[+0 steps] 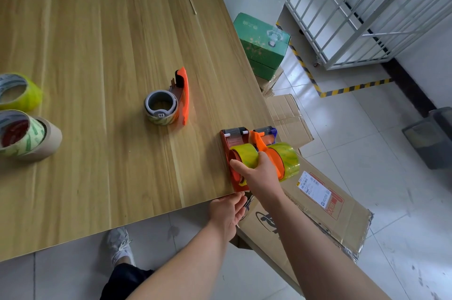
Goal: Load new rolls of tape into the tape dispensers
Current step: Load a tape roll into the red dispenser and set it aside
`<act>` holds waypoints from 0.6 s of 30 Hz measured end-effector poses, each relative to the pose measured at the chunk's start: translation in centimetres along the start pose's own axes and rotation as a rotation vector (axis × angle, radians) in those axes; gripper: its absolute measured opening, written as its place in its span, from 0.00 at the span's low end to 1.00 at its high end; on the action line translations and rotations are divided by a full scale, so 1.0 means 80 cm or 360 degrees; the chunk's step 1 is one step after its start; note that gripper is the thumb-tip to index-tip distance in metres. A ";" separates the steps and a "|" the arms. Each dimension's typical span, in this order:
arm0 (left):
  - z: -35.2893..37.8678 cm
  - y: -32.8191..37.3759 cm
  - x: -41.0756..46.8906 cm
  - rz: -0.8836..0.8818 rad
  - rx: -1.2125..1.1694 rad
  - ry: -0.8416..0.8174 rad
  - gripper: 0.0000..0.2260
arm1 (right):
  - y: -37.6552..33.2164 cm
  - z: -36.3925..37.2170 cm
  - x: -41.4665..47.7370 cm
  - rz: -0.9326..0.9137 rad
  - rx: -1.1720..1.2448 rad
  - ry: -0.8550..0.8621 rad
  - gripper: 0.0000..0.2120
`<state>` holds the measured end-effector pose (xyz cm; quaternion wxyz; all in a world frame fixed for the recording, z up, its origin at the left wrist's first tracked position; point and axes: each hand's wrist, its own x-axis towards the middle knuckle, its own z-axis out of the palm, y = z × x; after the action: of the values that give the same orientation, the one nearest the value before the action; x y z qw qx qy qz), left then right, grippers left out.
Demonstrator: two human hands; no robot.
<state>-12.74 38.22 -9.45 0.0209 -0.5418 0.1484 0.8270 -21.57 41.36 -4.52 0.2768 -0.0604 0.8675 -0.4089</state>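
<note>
At the table's right edge a red tape dispenser (226, 143) and an orange tape dispenser (263, 145) stand side by side. Each carries a yellow-green tape roll, one on the red dispenser (244, 153) and one on the orange dispenser (288, 160). My right hand (259, 175) is closed over the red dispenser and its roll, thumb across the red side plate. My left hand (227, 211) is just below the table edge, fingertips up at the red dispenser's near end, holding nothing that I can see. A third orange dispenser (183, 94) with a thin grey-cored roll (160, 107) stands mid-table.
Spare tape rolls lie at the left edge: a yellow-green one (22, 92) and a stacked pair (29, 136). On the floor to the right of the wooden table (97, 43) are flattened cardboard boxes (318, 204), a green box (263, 43) and a metal cage trolley (367, 11).
</note>
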 end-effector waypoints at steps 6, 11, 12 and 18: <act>-0.002 0.004 0.006 -0.0063 -0.0100 -0.0112 0.05 | -0.001 -0.001 0.000 0.0010 -0.0024 -0.0001 0.19; -0.010 0.006 0.007 -0.0067 0.0003 -0.0192 0.08 | 0.000 -0.001 -0.001 0.0004 -0.0037 -0.0031 0.19; -0.011 0.007 0.008 -0.0073 0.0024 -0.0201 0.08 | 0.000 -0.001 -0.001 0.0004 -0.0046 -0.0039 0.19; -0.015 0.014 -0.004 -0.0098 0.0158 -0.0264 0.09 | -0.007 -0.004 -0.006 0.0021 -0.0051 -0.0052 0.20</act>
<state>-11.78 36.86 -9.30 0.0853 -0.4742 0.1701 0.8596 -21.42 41.35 -3.76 0.2925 -0.0659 0.8697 -0.3921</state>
